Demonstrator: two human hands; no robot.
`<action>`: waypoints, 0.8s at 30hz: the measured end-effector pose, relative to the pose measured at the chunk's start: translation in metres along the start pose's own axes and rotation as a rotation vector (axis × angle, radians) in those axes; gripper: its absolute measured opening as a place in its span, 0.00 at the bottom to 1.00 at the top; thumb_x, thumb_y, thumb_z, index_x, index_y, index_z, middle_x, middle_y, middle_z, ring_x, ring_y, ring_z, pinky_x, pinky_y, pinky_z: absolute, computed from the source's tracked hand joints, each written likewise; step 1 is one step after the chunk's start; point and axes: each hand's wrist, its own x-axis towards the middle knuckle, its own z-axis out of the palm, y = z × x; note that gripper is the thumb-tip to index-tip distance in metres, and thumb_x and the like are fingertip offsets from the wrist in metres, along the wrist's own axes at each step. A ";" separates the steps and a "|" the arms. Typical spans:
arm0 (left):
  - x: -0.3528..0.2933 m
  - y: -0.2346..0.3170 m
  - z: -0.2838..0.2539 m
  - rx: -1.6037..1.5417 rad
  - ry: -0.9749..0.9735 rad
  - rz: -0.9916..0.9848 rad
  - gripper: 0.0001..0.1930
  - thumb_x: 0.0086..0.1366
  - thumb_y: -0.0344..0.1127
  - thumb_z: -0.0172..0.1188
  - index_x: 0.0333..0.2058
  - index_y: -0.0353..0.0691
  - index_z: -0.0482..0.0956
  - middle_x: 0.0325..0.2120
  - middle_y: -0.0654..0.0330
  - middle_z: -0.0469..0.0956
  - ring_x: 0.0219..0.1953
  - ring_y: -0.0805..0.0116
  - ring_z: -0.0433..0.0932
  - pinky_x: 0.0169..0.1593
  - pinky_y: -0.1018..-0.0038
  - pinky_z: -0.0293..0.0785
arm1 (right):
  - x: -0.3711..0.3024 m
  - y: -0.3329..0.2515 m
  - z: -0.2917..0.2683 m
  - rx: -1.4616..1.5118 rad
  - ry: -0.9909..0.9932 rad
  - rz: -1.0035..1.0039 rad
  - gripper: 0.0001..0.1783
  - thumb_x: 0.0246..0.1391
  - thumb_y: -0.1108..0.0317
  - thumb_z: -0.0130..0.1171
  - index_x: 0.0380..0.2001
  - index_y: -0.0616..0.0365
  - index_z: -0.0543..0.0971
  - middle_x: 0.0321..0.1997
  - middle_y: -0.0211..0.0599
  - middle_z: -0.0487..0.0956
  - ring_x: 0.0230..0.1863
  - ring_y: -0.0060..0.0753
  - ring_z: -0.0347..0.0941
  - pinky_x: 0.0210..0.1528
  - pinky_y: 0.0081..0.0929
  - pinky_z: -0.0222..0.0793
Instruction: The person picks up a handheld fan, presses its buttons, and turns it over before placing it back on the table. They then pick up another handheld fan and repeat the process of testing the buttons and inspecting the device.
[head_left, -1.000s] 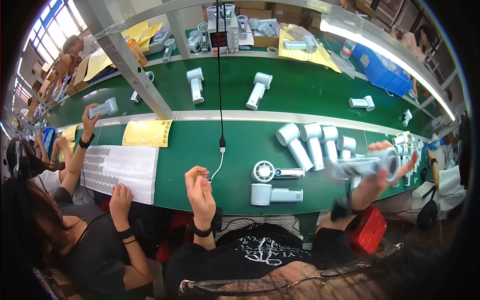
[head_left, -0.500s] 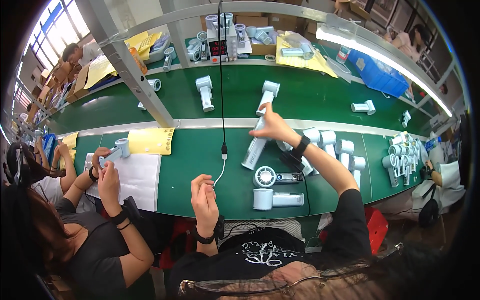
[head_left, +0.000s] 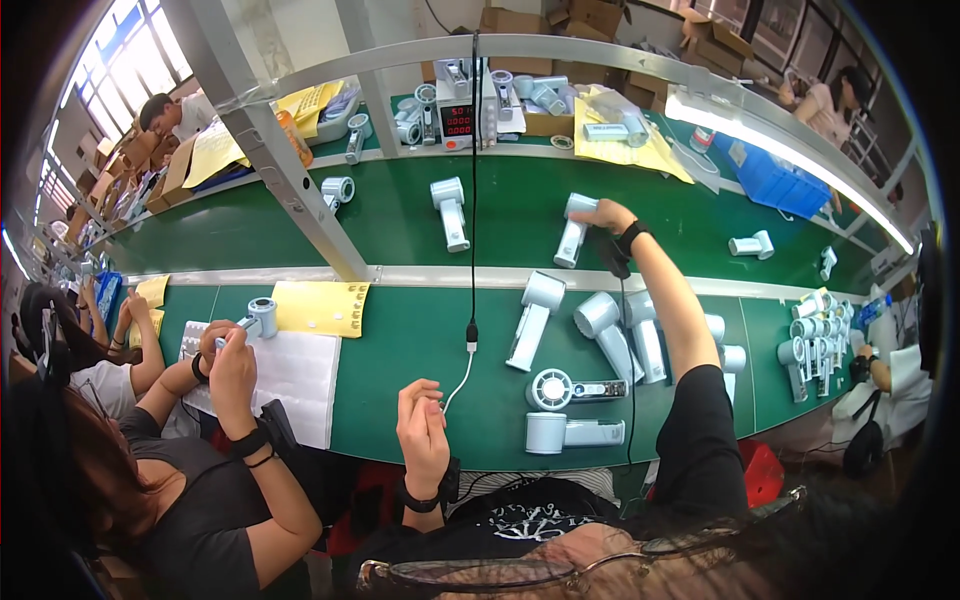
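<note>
My right hand [head_left: 606,217] reaches over the metal rail to the far green belt, its fingers closed on the head of a light-blue handheld fan [head_left: 570,244]. Nearer me, my left hand [head_left: 424,430] is raised above the bench with curled fingers around the end of a white charging cable [head_left: 462,382], which hangs from a black cord. Between my hands a handheld fan [head_left: 530,330] lies slanted on the bench. Closer to the front edge lie a fan with its round grille up [head_left: 551,390] and another fan [head_left: 575,433] on its side.
Several more fans [head_left: 648,340] lie under my right forearm, others [head_left: 812,340] at the far right. A power supply with red digits [head_left: 462,122] and a blue bin [head_left: 765,175] stand behind. At left a co-worker's hands [head_left: 232,365] hold a fan above white paper [head_left: 305,385].
My right hand has moved from above the slanted bench fan outward to the far fan's head. The left hand keeps the cable end. The whole view has shifted slightly.
</note>
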 end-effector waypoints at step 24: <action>-0.006 0.015 0.000 -0.098 0.030 -0.068 0.14 0.69 0.29 0.41 0.30 0.24 0.71 0.40 0.52 0.72 0.29 0.73 0.70 0.27 0.80 0.64 | -0.025 -0.102 0.041 0.520 0.172 -0.235 0.39 0.36 0.50 0.70 0.40 0.74 0.68 0.40 0.63 0.77 0.42 0.59 0.76 0.44 0.40 0.74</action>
